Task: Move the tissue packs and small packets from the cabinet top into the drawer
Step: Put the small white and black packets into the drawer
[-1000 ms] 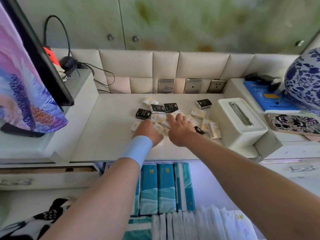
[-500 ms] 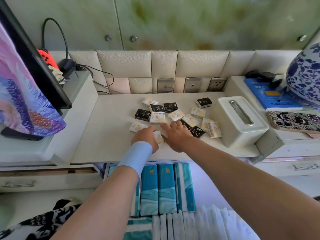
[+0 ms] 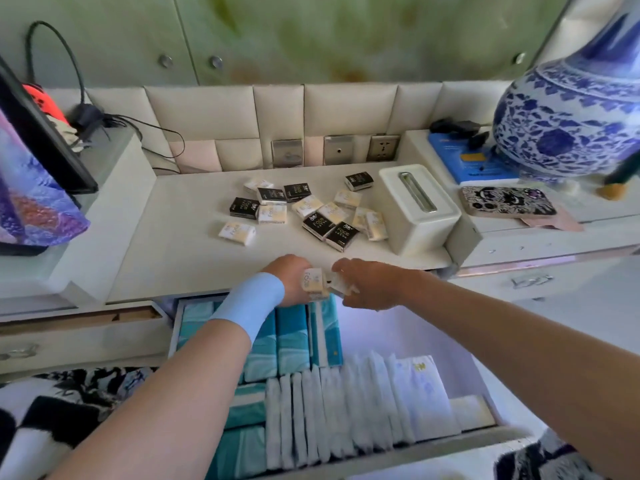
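Several small black and cream tissue packets (image 3: 313,211) lie scattered on the white cabinet top (image 3: 180,258). Both hands are at the cabinet's front edge, over the back of the open drawer (image 3: 481,382). My left hand (image 3: 292,280), with a blue wristband, is shut on cream packets (image 3: 313,282). My right hand (image 3: 369,284) grips a pale packet (image 3: 341,285) right beside them. The drawer holds teal tissue packs (image 3: 292,337) at the back and white packs (image 3: 346,410) in front.
A white tissue box (image 3: 420,209) stands right of the packets. Further right are a patterned phone case (image 3: 507,200), a blue book (image 3: 464,159) and a blue-and-white vase (image 3: 568,119). A screen (image 3: 38,133) and cables (image 3: 114,119) are at the left.
Both hands have pulled back from the packet pile to the cabinet's front edge, each carrying packets picked from the pile. The view has tilted down, showing more of the drawer.
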Available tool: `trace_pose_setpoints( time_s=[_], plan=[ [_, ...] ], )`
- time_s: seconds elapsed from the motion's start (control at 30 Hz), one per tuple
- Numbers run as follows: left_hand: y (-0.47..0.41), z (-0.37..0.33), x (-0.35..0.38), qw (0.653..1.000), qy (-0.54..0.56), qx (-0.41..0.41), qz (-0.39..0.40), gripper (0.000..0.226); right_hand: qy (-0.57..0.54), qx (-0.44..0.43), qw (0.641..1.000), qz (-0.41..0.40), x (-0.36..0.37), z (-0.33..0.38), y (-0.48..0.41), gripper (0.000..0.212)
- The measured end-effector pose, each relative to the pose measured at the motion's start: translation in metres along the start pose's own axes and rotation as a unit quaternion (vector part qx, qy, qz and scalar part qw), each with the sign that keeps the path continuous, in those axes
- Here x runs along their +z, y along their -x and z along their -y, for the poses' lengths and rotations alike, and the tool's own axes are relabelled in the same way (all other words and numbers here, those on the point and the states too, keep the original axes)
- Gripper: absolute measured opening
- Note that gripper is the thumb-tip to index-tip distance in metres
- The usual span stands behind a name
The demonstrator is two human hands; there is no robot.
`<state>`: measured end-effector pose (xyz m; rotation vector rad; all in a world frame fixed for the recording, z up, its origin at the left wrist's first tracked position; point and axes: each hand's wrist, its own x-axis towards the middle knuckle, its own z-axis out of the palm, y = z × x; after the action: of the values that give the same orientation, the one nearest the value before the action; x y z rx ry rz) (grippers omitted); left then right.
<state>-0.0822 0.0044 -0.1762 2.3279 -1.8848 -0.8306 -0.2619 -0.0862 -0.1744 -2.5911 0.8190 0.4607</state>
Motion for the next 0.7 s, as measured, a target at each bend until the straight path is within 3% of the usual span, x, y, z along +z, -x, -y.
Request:
trace_pose_setpoints(
  time_s=[0.2,0.3,0.43,0.6,0.7],
  plan=[
    [0.001,-0.066,0.054,0.996,-0.052,0.065,0.042,0.018,0.113,0.084,0.989,0.044,0.046,-0.062,0.074,0.05],
    [-0.004,-0.081,0.076,0.997,-0.036,0.039,0.059,0.027,0.166,0.135,0.973,0.085,0.067,-0.092,0.106,0.047],
    [-0.01,-0.088,0.084,0.997,-0.067,0.022,0.039,0.046,0.198,0.131,0.965,0.107,0.089,-0.113,0.12,0.047],
    [-0.019,-0.108,0.097,0.996,-0.057,0.043,0.056,0.059,0.166,0.094,0.964,0.187,0.101,-0.116,0.109,0.068],
    [-0.025,-0.12,0.109,0.995,-0.044,0.043,0.079,0.06,0.099,0.126,0.98,0.118,0.094,-0.123,0.101,0.065]
  ],
)
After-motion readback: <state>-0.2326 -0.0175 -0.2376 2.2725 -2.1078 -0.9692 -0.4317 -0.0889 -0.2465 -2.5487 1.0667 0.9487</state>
